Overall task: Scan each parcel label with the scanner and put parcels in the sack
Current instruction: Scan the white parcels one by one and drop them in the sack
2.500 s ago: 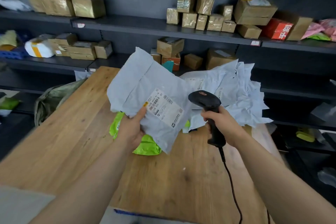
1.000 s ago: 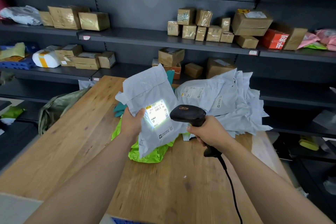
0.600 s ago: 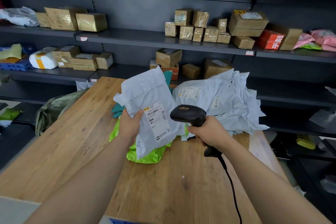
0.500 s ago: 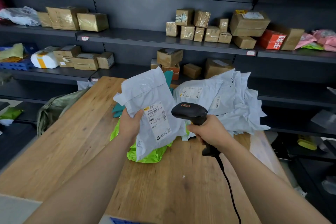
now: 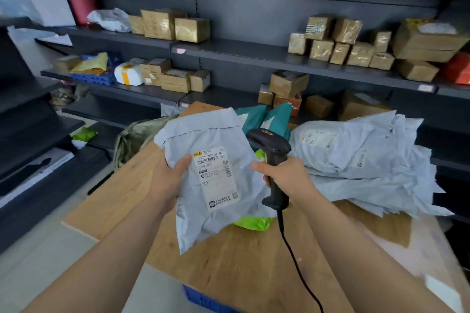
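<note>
My left hand grips a grey plastic parcel by its left edge, thumb beside the white label, which faces me. My right hand grips the handle of a black corded scanner, its head just right of the parcel's top. No scan light shows on the label. The olive sack hangs off the wooden table's left far edge, beyond the parcel. A pile of grey parcels lies on the table at the right.
A green parcel and teal parcels lie on the wooden table behind the held one. Dark shelves with brown boxes line the back wall. A blue crate edge shows under the table's near edge.
The scan light that lit the label a second ago is off. My view has swung left; the parcel and scanner stay held, the scanner's head now raised beside the parcel's top.
</note>
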